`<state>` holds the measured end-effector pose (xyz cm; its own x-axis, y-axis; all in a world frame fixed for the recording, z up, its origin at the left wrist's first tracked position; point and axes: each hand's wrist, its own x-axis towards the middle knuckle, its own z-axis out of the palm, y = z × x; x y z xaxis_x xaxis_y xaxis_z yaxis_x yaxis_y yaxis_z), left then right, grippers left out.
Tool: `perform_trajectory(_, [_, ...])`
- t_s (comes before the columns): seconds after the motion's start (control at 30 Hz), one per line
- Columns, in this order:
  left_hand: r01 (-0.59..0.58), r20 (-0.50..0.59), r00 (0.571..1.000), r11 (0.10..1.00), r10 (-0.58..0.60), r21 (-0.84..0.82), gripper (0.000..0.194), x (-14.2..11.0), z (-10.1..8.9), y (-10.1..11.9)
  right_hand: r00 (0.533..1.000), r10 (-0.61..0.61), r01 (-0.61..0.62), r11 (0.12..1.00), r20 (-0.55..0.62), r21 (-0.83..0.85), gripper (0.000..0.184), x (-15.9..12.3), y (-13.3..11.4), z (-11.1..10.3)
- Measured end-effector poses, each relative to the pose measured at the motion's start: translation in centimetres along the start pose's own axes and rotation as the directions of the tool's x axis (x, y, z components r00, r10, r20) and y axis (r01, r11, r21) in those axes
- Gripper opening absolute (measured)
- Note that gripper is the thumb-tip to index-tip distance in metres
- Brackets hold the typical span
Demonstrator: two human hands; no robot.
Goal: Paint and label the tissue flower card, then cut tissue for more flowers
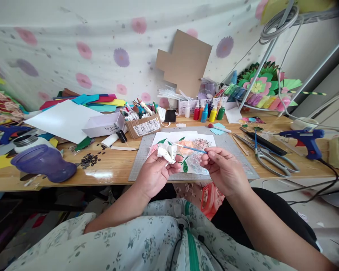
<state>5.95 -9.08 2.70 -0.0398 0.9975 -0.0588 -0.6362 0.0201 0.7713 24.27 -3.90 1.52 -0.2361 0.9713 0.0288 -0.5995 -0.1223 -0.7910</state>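
Note:
A crumpled white tissue (167, 153) is gripped in my left hand (154, 171), over the near edge of the work mat. My right hand (224, 167) pinches a thin blue stick, likely a paintbrush (193, 149), whose far end points left toward the tissue. Whether its tip touches the tissue I cannot tell. Beneath both hands lies white paper (211, 141) with green leaves (185, 166) and fluffy orange, pink and pale blue patches. The paper rests on a grey cutting mat (142, 154).
Paint bottles (205, 113) and a cardboard box of pens (144, 126) stand behind the mat. To the right are scissors (271, 160) and a blue glue gun (306, 139). A purple container (45, 162) and dark beads (89, 160) lie left.

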Motion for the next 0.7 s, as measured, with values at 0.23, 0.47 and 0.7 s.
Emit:
perform_trajectory(0.23, [-0.179, 0.047, 0.984, 0.931, 0.173, 0.317, 0.012, -0.3, -0.6, -0.3, 0.958, -0.276, 0.287, 0.905, 0.081, -0.313, 0.009, -2.2, 0.1, -0.7])
perform_trajectory(0.47, [-0.222, 0.144, 0.973, 0.890, 0.178, 0.399, 0.012, -0.5, -1.1, -0.3, 0.911, -0.398, 0.398, 0.784, 0.108, -0.477, 0.014, -2.8, 0.0, -0.5])
perform_trajectory(0.7, [-0.362, 0.240, 0.931, 0.785, 0.276, 0.503, 0.018, 0.1, -2.9, -0.6, 0.903, -0.382, 0.406, 0.617, 0.194, -0.674, 0.012, -2.9, 0.1, -1.4])
